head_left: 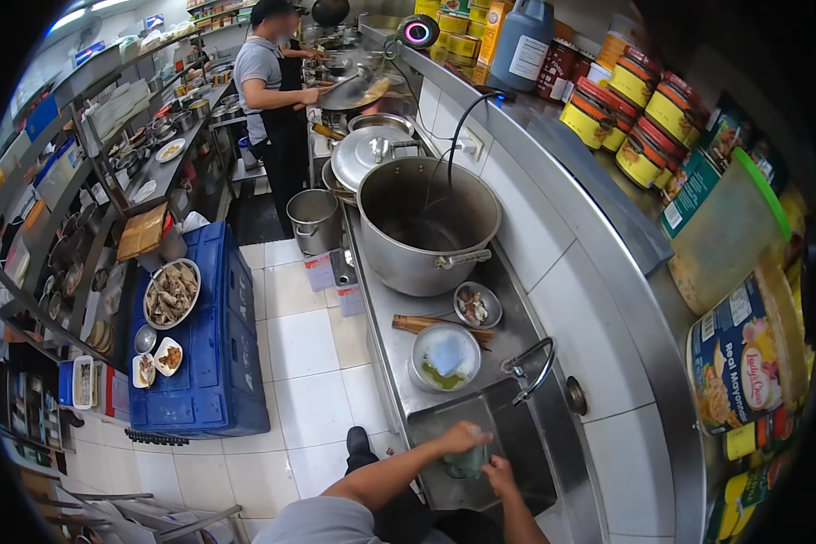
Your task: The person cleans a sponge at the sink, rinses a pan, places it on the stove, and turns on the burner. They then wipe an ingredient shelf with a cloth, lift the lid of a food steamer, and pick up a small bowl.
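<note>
Over the sink basin (417, 435), both my hands are at a clear, greenish item that looks like a glass container (467, 464); its exact kind is hard to make out. My left hand (462, 437) is closed over its upper side. My right hand (498, 473) has its fingers curled at the item's right edge. The curved faucet (542, 355) stands just beyond my hands. Behind the sink sits a metal bowl (419, 372) with suds and a green and white scrubber (446, 359).
A large stock pot (372, 249) and a small bowl of scraps (490, 310) stand farther along the counter. At left, a blue cooler (213, 363) carries a dish of food (171, 292). A co-worker (267, 82) handles a wok (340, 96) at the back.
</note>
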A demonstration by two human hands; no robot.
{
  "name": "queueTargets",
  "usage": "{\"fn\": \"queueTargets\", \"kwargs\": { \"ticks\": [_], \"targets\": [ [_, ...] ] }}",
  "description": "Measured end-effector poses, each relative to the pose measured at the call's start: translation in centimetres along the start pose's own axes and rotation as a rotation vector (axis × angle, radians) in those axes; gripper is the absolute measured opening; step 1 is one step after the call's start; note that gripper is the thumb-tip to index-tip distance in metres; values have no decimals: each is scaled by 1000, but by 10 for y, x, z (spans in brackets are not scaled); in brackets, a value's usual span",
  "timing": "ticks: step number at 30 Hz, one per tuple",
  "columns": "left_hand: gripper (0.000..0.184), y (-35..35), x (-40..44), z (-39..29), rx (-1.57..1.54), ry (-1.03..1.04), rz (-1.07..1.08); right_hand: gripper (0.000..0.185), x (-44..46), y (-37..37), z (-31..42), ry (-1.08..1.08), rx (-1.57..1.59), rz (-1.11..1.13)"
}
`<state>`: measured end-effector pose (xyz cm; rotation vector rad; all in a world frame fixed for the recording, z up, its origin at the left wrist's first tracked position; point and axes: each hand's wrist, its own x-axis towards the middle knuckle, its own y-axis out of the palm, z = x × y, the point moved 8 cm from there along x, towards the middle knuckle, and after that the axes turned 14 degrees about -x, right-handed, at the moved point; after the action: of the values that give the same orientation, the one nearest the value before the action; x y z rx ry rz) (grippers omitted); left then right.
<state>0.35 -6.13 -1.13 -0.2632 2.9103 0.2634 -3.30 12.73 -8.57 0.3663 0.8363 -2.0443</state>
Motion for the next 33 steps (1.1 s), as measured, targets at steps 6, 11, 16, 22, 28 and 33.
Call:
{"fn": "queueTargets", "kwargs": {
  "ticks": [6,11,16,22,28,33],
  "targets": [
    [23,9,-7,-15,-250,276,-375,34,-5,17,89,111,1182,-49],
    [21,26,11,3,34,63,-328,39,28,29,40,368,871,-44],
    [24,47,-10,-32,127,313,-268,36,-4,37,102,467,1103,21],
    [35,6,17,7,309,1,-349,38,29,49,15,545,744,249],
    [53,9,-4,6,150,182,-159,42,18,5,63,118,885,79],
    [44,-4,1,-24,-101,73,-20,33,-22,-18,100,-59,-359,57]
  ]
}}
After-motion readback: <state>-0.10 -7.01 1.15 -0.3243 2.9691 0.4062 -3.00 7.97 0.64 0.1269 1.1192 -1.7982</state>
